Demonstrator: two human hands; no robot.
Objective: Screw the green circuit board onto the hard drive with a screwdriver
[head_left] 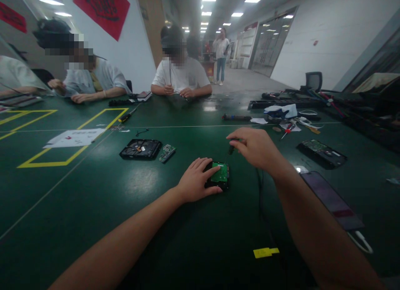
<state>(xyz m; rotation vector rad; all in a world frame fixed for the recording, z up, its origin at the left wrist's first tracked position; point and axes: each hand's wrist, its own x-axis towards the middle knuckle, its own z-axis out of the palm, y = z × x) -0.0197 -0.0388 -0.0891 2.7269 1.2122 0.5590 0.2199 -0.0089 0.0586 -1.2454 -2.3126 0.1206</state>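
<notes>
A hard drive (220, 176) with a green circuit board facing up lies on the green table in front of me. My left hand (197, 179) holds it from the left, thumb along the near edge and fingers across its top and far side. In my right hand (254, 148) is a screwdriver (231, 149) with a dark handle, pinched between thumb and fingers. Its thin shaft points down at the board's right edge; whether the tip touches a screw is too small to tell.
Left of the drive are an opened drive casing (140, 149) and a loose circuit board (167, 153). To the right lie another drive (321, 153), a phone (331, 198) with a cable and a red screwdriver (288, 131). A yellow tag (265, 252) lies near me. People sit across the table.
</notes>
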